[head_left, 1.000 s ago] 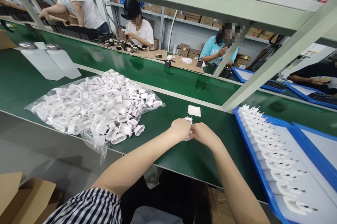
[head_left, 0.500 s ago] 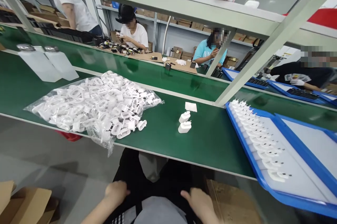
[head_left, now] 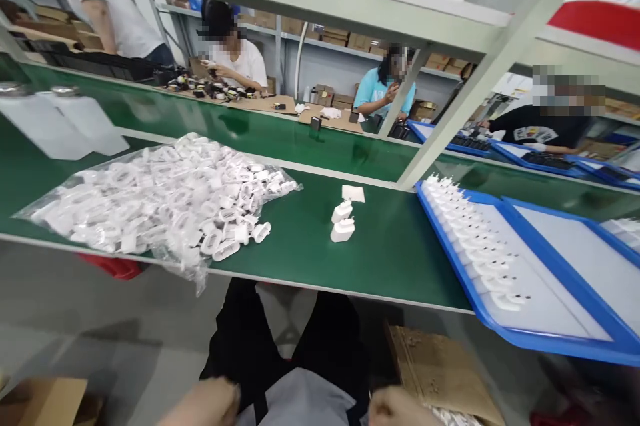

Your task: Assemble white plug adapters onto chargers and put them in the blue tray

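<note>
Low in the view, at the sides of my lap, are my left hand (head_left: pixel 213 401) and my right hand (head_left: pixel 400 406). Both are blurred and partly cut off by the bottom edge, so their fingers cannot be made out. Neither touches the green bench (head_left: pixel 300 263). On it two white plug adapters (head_left: pixel 343 231) stand upright, close together, with a small white piece (head_left: pixel 353 194) lying behind them. To the left, a clear plastic bag (head_left: pixel 197 273) spreads out, full of white oval plastic shells (head_left: pixel 165 193).
At right, a blue-rimmed tray (head_left: pixel 545 339) holds a row of white plug adapters (head_left: pixel 480 246); another tray (head_left: pixel 570 226) adjoins it. Two white bottles (head_left: pixel 75 123) stand far left. A slanting metal post (head_left: pixel 450 119) rises behind. Cardboard boxes (head_left: pixel 440 366) sit below. Co-workers (head_left: pixel 385 93) sit opposite.
My hands have moved lower and outward, toward the bottom edge. The camera view has shifted, so the bench items appear further left. The adapters and the bag of shells stay put.
</note>
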A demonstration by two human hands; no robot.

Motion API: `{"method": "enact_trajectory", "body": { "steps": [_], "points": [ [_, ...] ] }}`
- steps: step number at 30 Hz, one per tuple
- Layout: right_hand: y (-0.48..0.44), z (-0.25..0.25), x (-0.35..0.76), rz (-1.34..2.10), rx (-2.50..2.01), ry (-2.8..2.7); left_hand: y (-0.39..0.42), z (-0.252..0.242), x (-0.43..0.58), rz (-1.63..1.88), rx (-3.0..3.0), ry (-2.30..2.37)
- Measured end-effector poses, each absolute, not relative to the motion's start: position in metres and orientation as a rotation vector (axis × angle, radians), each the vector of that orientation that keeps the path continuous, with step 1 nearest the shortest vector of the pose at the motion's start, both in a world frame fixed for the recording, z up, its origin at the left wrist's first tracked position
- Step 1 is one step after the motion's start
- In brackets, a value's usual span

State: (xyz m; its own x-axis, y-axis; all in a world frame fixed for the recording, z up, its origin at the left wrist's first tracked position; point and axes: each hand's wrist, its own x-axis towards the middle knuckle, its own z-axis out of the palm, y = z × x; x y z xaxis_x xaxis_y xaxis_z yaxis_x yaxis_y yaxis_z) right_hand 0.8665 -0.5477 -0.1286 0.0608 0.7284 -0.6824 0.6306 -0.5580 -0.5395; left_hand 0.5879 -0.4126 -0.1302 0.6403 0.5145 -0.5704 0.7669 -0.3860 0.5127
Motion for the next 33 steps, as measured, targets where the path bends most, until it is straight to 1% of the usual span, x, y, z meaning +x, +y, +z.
{"method": "enact_trajectory", "body": {
  "steps": [1, 3, 5, 6, 8, 10, 13, 15, 17, 21, 23, 26, 30, 31, 33],
  "points": [
    [-0.527, -0.109, 0.875, 1.427, -2.068, -1.440, -0.397, -0.114, 0.607, -0.346, 2.092, 0.879],
    [-0.477, -0.073, 0.892, 1.035, -1.825, -1.316, -0.363, -0.083, 0.652, -0.131, 2.107, 0.722],
    [-0.421, -0.048, 0.910, 0.750, -1.606, -0.986, -0.329, -0.060, 0.700, 0.049, 2.179, 0.852],
    [-0.395, -0.042, 0.917, 0.742, -1.491, -0.817, -0.313, -0.054, 0.724, 0.118, 2.230, 0.950],
    [-0.350, -0.039, 0.927, 0.737, -1.444, -0.735, -0.286, -0.053, 0.765, 0.228, 2.345, 1.052],
    [-0.319, -0.048, 0.925, 0.780, -1.397, -0.725, -0.265, -0.062, 0.795, 0.308, 2.401, 0.980],
    [-0.304, -0.067, 0.907, 0.796, -1.341, -0.713, -0.250, -0.080, 0.817, 0.375, 2.271, 0.851],
    [-0.315, -0.073, 0.897, 0.746, -1.325, -0.666, -0.256, -0.084, 0.823, 0.438, 2.196, 0.784],
    [-0.340, -0.067, 0.896, 0.615, -1.272, -0.659, -0.276, -0.078, 0.830, 0.557, 2.188, 0.679],
    [-0.407, -0.032, 0.922, 0.146, -1.092, -0.799, -0.340, -0.040, 0.863, 0.857, 2.249, 0.413],
    [-0.437, -0.016, 0.941, -0.001, -1.051, -0.799, -0.371, -0.019, 0.887, 0.903, 2.308, 0.226],
    [-0.473, -0.006, 0.967, -0.098, -0.994, -0.597, -0.406, 0.003, 0.923, 0.759, 2.389, -0.029],
    [-0.512, -0.005, 1.007, -0.099, -0.947, -0.354, -0.424, 0.011, 0.955, 0.500, 2.418, -0.501],
    [-0.521, -0.005, 1.020, -0.116, -0.971, -0.313, -0.424, 0.010, 0.959, 0.444, 2.411, -0.560],
    [-0.538, -0.006, 1.047, -0.177, -1.059, -0.235, -0.420, 0.004, 0.965, 0.370, 2.407, -0.488]
  ]
}}
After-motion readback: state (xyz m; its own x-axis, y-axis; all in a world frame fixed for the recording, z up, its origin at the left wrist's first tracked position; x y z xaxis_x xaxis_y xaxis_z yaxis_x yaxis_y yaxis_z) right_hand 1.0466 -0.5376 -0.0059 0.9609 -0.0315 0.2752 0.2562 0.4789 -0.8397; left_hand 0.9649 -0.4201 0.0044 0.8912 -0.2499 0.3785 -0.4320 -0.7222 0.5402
